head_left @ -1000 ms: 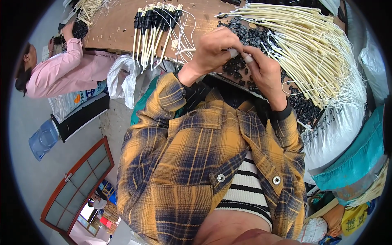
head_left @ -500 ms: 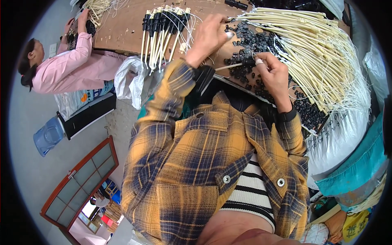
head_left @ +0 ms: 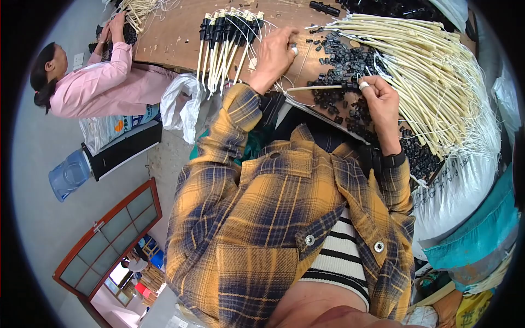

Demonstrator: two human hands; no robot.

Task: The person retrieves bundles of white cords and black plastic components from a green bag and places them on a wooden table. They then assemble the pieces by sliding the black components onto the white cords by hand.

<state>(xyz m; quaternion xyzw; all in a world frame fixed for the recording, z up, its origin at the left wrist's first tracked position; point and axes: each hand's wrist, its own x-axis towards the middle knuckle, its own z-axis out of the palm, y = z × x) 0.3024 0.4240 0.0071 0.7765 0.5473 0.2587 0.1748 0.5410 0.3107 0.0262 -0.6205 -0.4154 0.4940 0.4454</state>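
Near the table's front edge, my right hand (head_left: 381, 104) pinches a black cylindrical fitting (head_left: 350, 86) on the end of a cream-coloured tube (head_left: 314, 88). That tube points left, roughly level. Farther left, the fingers of my left hand (head_left: 275, 57) are curled together above the bare wood; whether anything small is between them is hidden. A thin pale cord (head_left: 302, 70) runs close by its fingertips. White wrapping shows on both thumbs. Loose small black pieces (head_left: 344, 57) lie spread between and below my hands.
A large bundle of cream tubes with white threads (head_left: 432, 76) fills the table's right side. Left of my left hand lies a row of tubes with black fittings (head_left: 227, 33). A person in pink (head_left: 101, 87) works at the far left. A white sack (head_left: 456, 186) bulges at the right.
My right hand has shifted slightly right with the fitting and tube. My left hand has drawn back left and down from the black pieces. The whole view has moved a little.
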